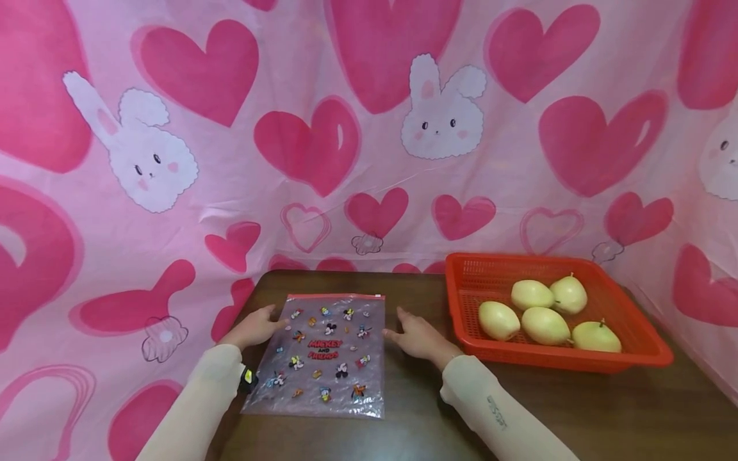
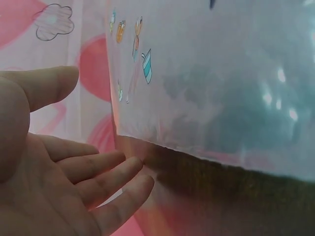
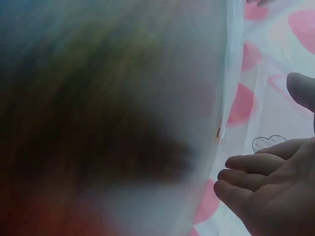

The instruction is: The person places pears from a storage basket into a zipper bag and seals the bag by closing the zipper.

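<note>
1. Bag (image 1: 319, 358): clear, flat on the brown table (image 1: 415, 410), left of the basket. Cartoon prints; red lettering reads "MICKEY AND FRIENDS".
2. Red zip strip (image 1: 331, 296) along the bag's far edge; white slider (image 1: 377, 296) at the strip's right end.
3. Left hand (image 1: 254, 328): at the bag's left edge, toward the far end. Fingers extended and relaxed, thumb well apart, gripping nothing. Fingertips overlap the edge in the head view; contact cannot be told.
4. Right hand (image 1: 419, 334): just right of the bag. Fingers loosely extended, thumb apart, nothing gripped. Thumb tip at the bag's right edge; cannot tell whether touching.
5. Basket (image 1: 542, 360): red, on the right side of the table, holding five pale yellow pears (image 1: 544, 325).
6. Pink cloth (image 1: 380, 173) behind the table, printed with hearts and rabbits.
</note>
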Demonstrator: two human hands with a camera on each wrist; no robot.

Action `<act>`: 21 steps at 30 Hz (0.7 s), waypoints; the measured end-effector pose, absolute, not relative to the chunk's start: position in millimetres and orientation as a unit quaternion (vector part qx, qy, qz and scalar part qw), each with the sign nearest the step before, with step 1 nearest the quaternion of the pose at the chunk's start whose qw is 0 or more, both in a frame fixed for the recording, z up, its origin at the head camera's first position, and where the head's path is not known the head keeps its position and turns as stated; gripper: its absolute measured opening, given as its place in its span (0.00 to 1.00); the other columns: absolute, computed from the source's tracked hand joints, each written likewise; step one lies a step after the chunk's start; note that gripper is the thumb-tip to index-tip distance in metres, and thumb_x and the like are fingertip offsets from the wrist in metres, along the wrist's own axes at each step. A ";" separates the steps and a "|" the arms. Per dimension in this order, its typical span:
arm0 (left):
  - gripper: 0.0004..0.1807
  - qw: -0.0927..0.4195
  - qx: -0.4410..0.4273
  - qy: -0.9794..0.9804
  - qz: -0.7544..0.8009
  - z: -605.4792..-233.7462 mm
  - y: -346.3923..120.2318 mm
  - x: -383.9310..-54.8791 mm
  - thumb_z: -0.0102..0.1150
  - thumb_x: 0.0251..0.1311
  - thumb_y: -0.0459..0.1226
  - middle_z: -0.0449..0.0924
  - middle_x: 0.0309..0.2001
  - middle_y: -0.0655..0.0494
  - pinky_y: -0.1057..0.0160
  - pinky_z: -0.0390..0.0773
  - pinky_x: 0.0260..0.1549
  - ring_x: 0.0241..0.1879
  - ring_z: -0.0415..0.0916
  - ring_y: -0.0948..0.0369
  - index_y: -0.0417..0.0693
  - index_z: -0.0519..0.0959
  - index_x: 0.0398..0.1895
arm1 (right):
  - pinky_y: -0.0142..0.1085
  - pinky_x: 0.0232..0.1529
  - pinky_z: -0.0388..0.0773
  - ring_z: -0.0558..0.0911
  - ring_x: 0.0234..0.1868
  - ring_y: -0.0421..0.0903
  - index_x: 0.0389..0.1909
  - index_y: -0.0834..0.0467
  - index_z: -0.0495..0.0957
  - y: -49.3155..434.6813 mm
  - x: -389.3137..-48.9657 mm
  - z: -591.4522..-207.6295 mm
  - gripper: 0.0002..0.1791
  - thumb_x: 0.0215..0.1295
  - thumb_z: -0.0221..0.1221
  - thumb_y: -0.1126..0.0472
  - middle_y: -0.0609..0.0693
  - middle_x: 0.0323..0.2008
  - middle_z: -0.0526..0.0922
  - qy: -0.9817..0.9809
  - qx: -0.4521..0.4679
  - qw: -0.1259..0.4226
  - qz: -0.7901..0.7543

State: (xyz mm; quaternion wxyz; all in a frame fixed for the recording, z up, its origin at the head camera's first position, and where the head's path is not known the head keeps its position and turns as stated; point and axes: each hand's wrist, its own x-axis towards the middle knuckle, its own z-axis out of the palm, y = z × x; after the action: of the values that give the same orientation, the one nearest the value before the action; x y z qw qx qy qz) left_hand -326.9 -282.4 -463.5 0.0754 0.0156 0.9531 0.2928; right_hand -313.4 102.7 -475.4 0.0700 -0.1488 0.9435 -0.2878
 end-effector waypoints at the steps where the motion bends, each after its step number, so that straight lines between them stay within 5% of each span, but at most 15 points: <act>1: 0.47 0.076 0.012 0.953 0.294 -463.6 -281.4 -326.4 0.60 0.63 0.52 0.63 0.64 0.28 0.34 0.66 0.56 0.63 0.62 0.34 0.26 0.54 0.71 | 0.55 0.66 0.59 0.63 0.69 0.59 0.73 0.65 0.57 101.8 -313.8 -476.1 0.45 0.66 0.56 0.38 0.61 0.70 0.62 0.944 -0.151 0.073 -0.285; 21: 0.43 0.080 0.008 0.930 0.359 -473.6 -267.8 -334.7 0.59 0.64 0.49 0.69 0.60 0.31 0.36 0.68 0.55 0.57 0.70 0.38 0.27 0.56 0.69 | 0.61 0.66 0.55 0.57 0.72 0.60 0.76 0.54 0.52 88.8 -315.4 -485.0 0.45 0.65 0.59 0.40 0.55 0.70 0.64 0.916 -0.184 0.140 -0.327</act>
State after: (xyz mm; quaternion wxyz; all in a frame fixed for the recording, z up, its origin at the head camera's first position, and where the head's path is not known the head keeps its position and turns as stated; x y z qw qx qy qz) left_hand -334.7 -267.8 -473.6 0.0796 0.0082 0.9301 0.3585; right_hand -315.4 88.8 -485.0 0.1403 -0.1842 0.9163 -0.3267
